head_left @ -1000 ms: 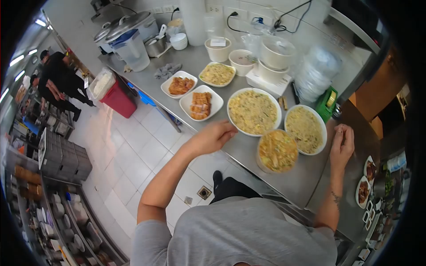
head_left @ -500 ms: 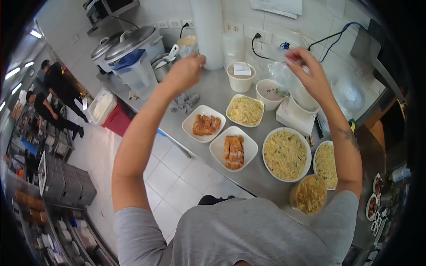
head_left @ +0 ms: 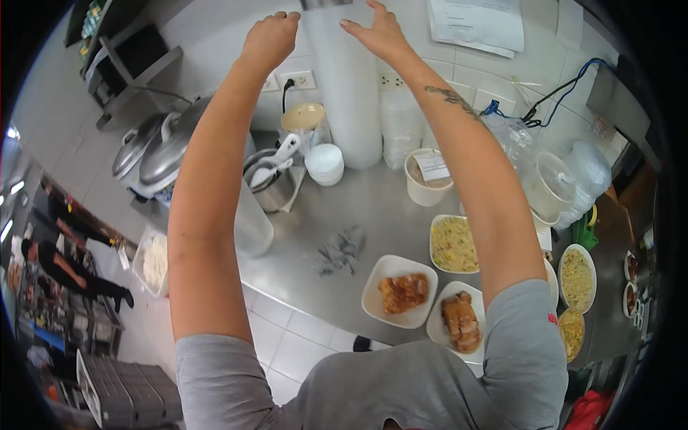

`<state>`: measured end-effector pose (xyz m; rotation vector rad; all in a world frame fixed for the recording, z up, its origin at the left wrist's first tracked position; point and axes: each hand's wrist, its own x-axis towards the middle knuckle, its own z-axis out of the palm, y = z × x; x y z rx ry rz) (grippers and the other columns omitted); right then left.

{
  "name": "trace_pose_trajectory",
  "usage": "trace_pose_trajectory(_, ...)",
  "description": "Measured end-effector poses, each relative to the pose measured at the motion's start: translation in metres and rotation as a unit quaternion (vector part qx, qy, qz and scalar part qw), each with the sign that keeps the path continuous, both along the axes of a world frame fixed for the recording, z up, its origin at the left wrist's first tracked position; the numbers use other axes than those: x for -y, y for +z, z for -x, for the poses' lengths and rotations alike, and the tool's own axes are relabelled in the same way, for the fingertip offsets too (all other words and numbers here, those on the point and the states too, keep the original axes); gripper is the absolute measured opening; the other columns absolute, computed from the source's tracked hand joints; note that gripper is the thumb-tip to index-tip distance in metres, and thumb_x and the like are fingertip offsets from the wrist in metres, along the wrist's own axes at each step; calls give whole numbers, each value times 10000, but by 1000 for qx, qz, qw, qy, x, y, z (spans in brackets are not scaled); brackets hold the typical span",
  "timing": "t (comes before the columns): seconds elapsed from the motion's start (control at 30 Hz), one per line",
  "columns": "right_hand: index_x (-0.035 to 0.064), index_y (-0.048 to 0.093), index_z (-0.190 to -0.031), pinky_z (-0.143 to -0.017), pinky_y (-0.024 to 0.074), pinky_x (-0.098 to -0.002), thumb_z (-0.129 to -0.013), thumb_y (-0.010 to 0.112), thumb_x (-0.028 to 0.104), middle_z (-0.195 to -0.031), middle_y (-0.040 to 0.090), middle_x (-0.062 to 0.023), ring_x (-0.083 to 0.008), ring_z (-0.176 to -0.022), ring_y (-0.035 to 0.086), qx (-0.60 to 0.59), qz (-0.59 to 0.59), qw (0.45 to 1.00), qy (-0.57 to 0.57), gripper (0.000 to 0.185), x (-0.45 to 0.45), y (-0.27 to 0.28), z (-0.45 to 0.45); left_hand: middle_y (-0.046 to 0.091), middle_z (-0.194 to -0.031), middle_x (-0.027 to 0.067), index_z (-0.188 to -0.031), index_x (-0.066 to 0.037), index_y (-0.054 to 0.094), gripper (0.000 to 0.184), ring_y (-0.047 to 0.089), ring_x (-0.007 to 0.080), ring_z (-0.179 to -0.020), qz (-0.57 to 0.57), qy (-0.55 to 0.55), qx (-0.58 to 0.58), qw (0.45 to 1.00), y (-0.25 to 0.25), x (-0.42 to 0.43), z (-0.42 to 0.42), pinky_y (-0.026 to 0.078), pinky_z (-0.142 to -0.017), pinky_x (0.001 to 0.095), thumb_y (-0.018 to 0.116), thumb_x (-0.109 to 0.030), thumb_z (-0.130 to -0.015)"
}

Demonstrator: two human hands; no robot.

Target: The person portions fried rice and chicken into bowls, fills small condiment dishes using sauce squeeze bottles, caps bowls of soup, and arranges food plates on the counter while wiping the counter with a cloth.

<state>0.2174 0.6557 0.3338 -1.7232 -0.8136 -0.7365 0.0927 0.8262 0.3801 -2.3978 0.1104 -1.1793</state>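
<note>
Two bare hands, raised at the wall above the back edge of the table (head_left: 297,247), one on each side of one tall translucent column (head_left: 345,93). Column: upright, its foot on the table near the back edge.

Left hand (head_left: 272,39): left of the column, near its upper part; grip with fingers bent and drawn together; whether it pinches anything, cannot tell. Right hand (head_left: 376,30): right of the column, near its upper part; grip spread, thumb apart from the fingers.

Beside the column, right: one shorter clear stack (head_left: 401,129). Left: one nest of small white bowls (head_left: 325,165); one metal pot (head_left: 272,188) with a white-handled utensil (head_left: 287,148); one beige-topped tub (head_left: 302,117).

Right of centre: one round tub (head_left: 428,179), white label on top. Towards the front edge: two white dishes of browned, sliced food (head_left: 403,292), side by side; behind them, one dish of rice (head_left: 454,245), partly covered by the right arm. Left of the dishes: one crumpled grey cloth (head_left: 340,249).

At the right end: one oval dish of rice (head_left: 577,278); one tub of yellowish food (head_left: 572,335), just in front of it.
</note>
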Motion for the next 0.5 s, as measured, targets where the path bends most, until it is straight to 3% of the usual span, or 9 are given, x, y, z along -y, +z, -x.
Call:
trace_pose_trajectory(0.07,-48,332,-1315,-1012,343,-443,-720,705,457,-1254,426,-305,-415,-1193,411,-2,-16,998,-53,865,-30,7,-15,608,-881,164,-909,-35,542,95,610,347,-789,-9,-32,20,999,7,-16,-25,501,-676,434,532,-103,-843)
trace_pose_trajectory(0.17,-35,319,-1332,-1010,341,-449,-708,693,518,-1258,427,-301,-418,-1195,408,-5,-38,994,-103,914,-56,10,-29,626,-941,161,-1010,-61,562,188,613,337,-858,-11,-28,-32,999,21,-34,-57,500,-718,433,489,-52,-838)
trace_pose_trajectory(0.27,-20,351,-1316,-995,351,-447,-697,684,560,-1247,444,-283,-407,-1183,422,-15,-40,990,-132,912,-70,16,-33,656,-765,155,-894,-66,631,160,642,335,-761,-51,-70,-62,994,26,-48,-81,509,-677,439,518,-88,-782)
trace_pose_trajectory(0.5,2,480,-1165,-930,398,-422,-683,715,541,-1161,508,-214,-355,-1101,484,79,-93,987,-109,760,-76,3,-54,643,-732,165,-818,-47,605,118,641,330,-713,-131,-108,-73,983,37,-47,-93,512,-635,430,505,-59,-756)
